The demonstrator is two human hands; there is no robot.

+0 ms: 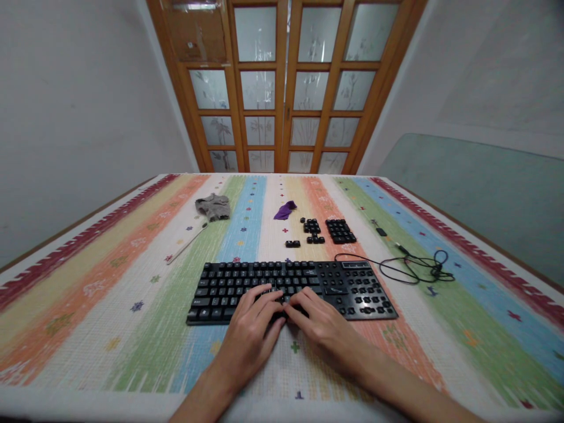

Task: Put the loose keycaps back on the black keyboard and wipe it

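- Touching a rect. black plastic kbd (282, 274), glossy + capless at R: L hand (253, 323), R hand (325, 322), fingers half-curled; can't tell if gripping.
- Kbd mid-table, long axis L–R, bottom key row near.
- Far: blocky keycaps (340, 231), crumpled gray fabric (213, 207) on striped, woven-look tablecloth (145, 346).

The keyboard (291, 277) is black with pale lettering, and the loose keycaps (340, 231) and cable (436, 270) are black. The cloth (145, 346) is striped in white, green, blue, yellow, orange and dark red, scattered with small multicoloured motifs. One crumpled fabric (214, 207) is grey; a smaller piece (285, 210) is purple.
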